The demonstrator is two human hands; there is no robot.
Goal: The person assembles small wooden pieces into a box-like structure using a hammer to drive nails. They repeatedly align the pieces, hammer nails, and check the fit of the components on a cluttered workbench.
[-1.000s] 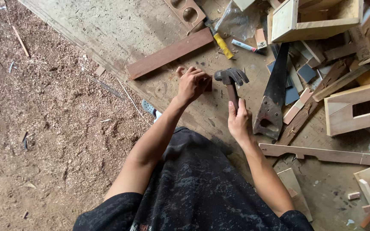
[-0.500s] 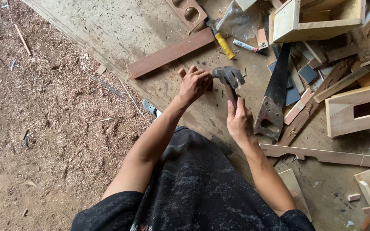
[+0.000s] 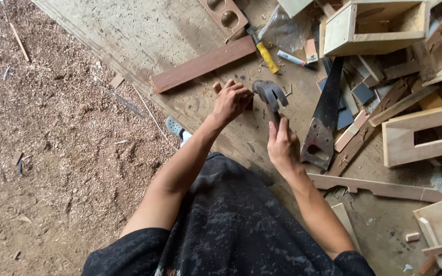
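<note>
Since the earlier frame the claw hammer [image 3: 270, 95] has tipped closer to the left hand [image 3: 231, 100], its head now just beside those fingers, and the right hand [image 3: 282, 145] has slid a little up the handle. The right fingers are clamped round the hammer's handle. The left fingers are curled together and press down on something small on the plywood floor [image 3: 129, 30]; what lies under them cannot be made out. The hammer head hangs just above that spot, so the blow seems lined up but not struck. Beyond the right fingers lies a hand saw [image 3: 323, 120], and beyond the left fingers a reddish plank [image 3: 203, 64].
</note>
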